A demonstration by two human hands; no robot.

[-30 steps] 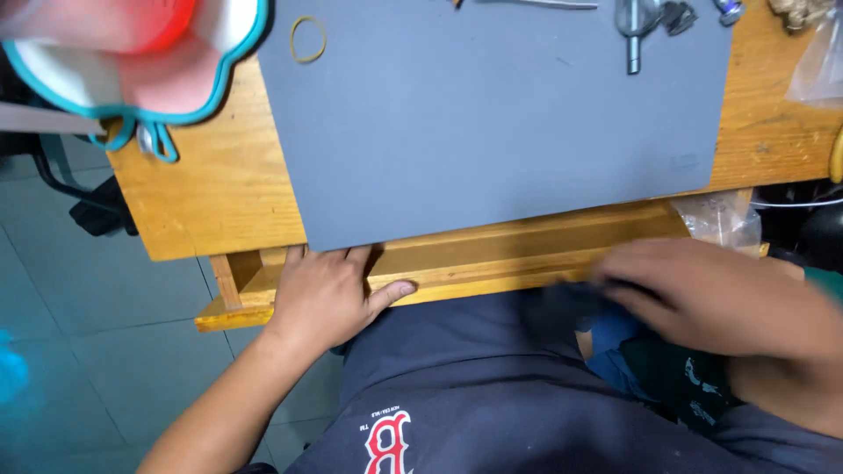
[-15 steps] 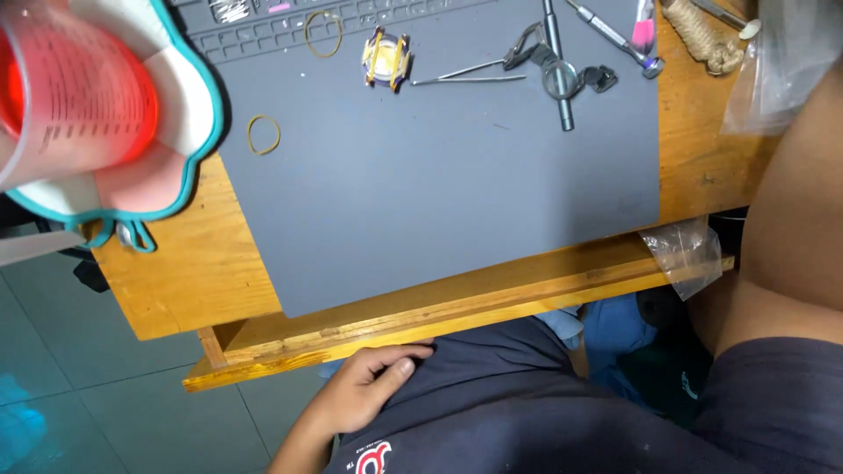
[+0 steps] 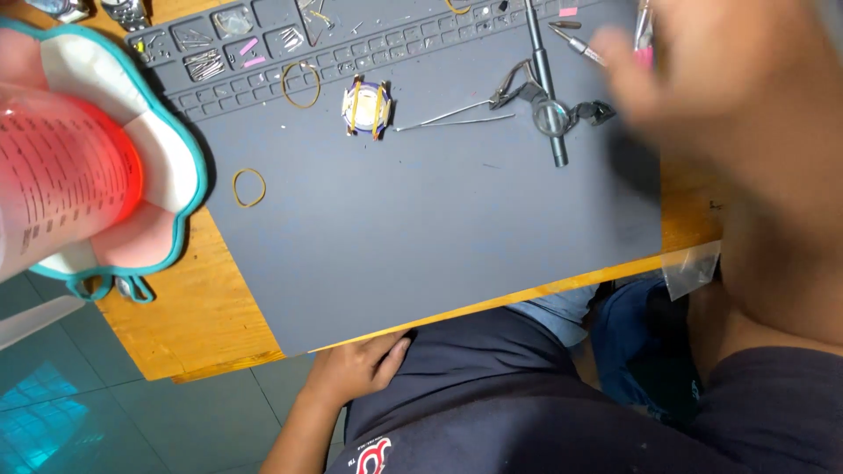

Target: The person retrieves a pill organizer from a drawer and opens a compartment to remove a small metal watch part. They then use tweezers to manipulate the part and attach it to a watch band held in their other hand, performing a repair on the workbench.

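One view only, from the head. The left hand (image 3: 356, 369) rests at six o'clock, under the near edge of the wooden table (image 3: 189, 329), fingers loosely curled and holding nothing. The right hand (image 3: 729, 83), blurred at two o'clock, is raised over the grey work mat (image 3: 421, 237); whether its grip is wide or closed I cannot tell. Just left of it lie a screwdriver (image 3: 546, 96) and tweezers (image 3: 452, 116). The small watch case (image 3: 366, 108), bound by rubber bands, sits at twelve o'clock, untouched; work on it looks not yet begun. A loose rubber band (image 3: 248, 187) lies at ten o'clock.
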